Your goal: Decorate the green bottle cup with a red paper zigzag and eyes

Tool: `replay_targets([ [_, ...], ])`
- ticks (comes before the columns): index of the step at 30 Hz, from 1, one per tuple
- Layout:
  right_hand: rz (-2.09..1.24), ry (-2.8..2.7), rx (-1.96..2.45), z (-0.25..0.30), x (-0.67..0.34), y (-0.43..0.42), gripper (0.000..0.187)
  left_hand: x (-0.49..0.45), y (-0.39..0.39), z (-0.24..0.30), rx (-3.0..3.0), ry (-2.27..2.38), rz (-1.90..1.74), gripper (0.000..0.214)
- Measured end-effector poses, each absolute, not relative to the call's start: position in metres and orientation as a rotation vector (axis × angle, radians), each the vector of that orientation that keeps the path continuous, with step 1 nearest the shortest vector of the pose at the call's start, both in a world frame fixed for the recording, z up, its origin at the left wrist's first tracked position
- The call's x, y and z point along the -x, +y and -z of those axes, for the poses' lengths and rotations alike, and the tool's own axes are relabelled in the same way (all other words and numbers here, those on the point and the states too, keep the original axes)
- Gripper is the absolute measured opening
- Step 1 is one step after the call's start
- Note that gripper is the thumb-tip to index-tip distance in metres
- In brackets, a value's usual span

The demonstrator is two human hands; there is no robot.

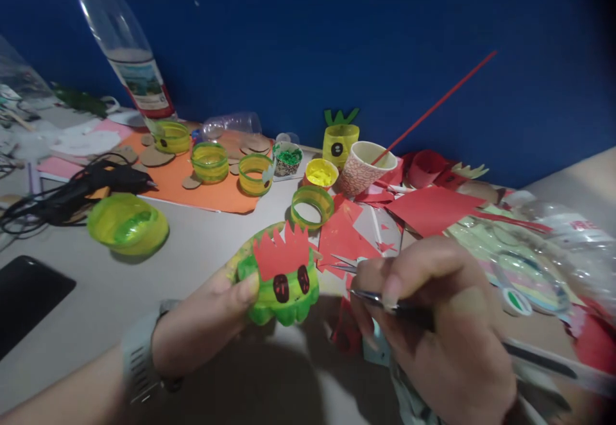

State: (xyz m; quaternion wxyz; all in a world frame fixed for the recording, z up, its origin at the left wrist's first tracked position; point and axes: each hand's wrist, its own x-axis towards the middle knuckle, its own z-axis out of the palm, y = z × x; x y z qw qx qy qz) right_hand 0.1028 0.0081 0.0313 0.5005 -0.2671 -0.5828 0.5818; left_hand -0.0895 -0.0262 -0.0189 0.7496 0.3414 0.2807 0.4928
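Observation:
My left hand (pixel 235 296) is closed on a bottle base (pixel 283 309) painted green and yellow. Two dark oval eyes are drawn on its front. A piece of red paper (pixel 282 251) with a jagged top edge lies against it above the eyes, near my thumb. On the right, my right hand (pixel 433 316) pinches a dark pen (pixel 380 298), its silver tip pointing left toward the base, apart from it. The pointed blades of scissors (pixel 344 264) show beside my right fingers; whether that hand also holds them I cannot tell.
Several yellow plastic rings (pixel 210 163) and a glue gun (pixel 106 178) lie left, by a tall bottle (pixel 128 52). A paper cup (pixel 359 168) with a red stick (pixel 443 104) stands behind red paper scraps (pixel 341 235). A black phone (pixel 29 300) is at the left edge.

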Motion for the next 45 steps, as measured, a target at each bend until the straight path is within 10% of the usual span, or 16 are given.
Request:
replay_targets([
  [4,-1.250,-1.708,0.792,-0.034,-0.106,0.014,0.001,0.094,-0.025,0.013,-0.773,0.501,-1.122,0.047],
  [14,-0.682,-2.481,0.761,-0.046,-0.111,0.031,0.055,0.097,-0.025,0.012,-0.701,0.413,-1.162,0.041],
  [27,-0.156,-2.563,0.684,-0.032,-0.118,0.038,0.033,0.095,-0.020,0.014,-0.889,0.734,-1.174,0.056],
  [36,-0.290,-2.559,0.742,-0.018,-0.121,0.041,0.025,0.091,-0.028,0.014,-1.277,1.081,-1.107,0.083],
  [45,-0.315,-2.576,0.756,-0.015,-0.123,0.039,0.026,0.090,-0.028,0.017,-1.532,1.246,-1.150,0.055],
])
